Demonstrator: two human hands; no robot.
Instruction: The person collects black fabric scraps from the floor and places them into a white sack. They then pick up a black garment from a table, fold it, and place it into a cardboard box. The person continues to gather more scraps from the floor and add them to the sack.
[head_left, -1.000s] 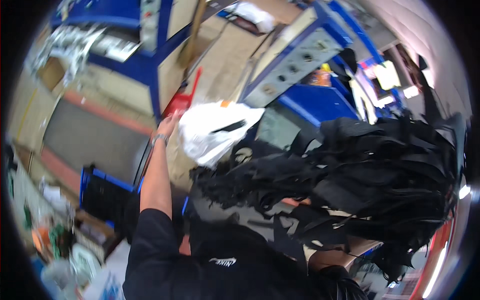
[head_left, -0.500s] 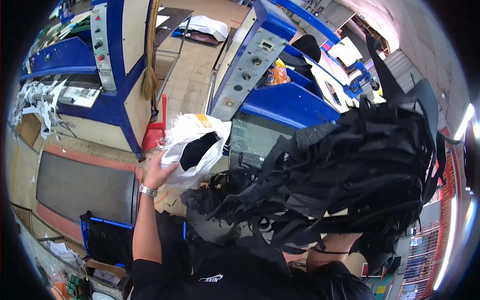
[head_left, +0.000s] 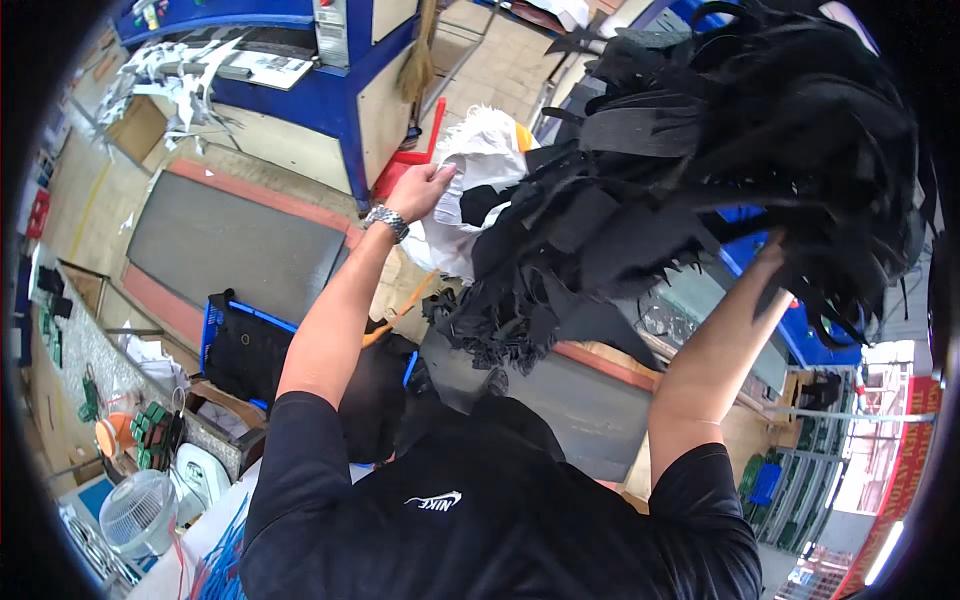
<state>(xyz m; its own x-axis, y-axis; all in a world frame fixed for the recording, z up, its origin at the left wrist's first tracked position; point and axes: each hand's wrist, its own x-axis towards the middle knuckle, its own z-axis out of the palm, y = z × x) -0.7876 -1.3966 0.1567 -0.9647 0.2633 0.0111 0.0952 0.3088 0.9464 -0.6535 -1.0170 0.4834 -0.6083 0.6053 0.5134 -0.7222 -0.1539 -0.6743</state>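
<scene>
Black scrap bundle [head_left: 640, 190] — lifted forward, now overlapping white sack [head_left: 486, 150] edge; hands apart — left hand [head_left: 422, 192] pinching sack rim, right hand buried in scraps, grip unseen

The person's left hand [head_left: 418, 192] sits toward eleven o'clock, fingers curled in; the right forearm [head_left: 732, 330] points toward two o'clock, the right hand hidden.

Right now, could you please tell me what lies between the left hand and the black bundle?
In the head view, the white sack lies between the left hand, gripping its rim, and the black bundle, which overlaps its right side.
</scene>
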